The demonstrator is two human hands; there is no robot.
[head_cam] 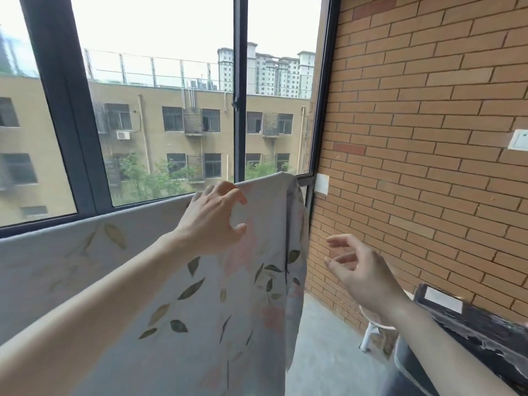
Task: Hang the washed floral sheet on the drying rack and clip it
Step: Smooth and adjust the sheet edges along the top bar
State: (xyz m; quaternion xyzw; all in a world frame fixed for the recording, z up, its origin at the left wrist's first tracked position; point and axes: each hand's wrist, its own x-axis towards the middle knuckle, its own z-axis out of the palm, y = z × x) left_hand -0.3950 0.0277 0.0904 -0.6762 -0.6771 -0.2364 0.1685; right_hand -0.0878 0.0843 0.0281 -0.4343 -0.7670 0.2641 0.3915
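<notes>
Cotton, pale grey with leaves and pink blooms: from the head camera I saw the floral sheet (177, 295) already draped over a horizontal bar that I took for the drying rack, though the bar itself was hidden under the fabric. Its top fold ran from the left edge up to a peak near the window frame (239, 90), and its right end hung bunched beside the brick wall (423, 138).

My left hand (213, 221) hovered at the top fold with fingers loosely curled and spread; I judged it was grasping nothing, though whether the fingertips brushed the cloth I could not tell. My right hand (363, 270) hung in the air, well apart from the sheet, fingers relaxed and holding nothing.

No clip was visible anywhere, so I judged the clipping undone. That was the risk: with neither hand holding it, the damp cloth could slide off by its own weight, most likely at the bunched right end, where more fabric seemed to hang on the near side. A careless tug while smoothing could pull it down too.
</notes>
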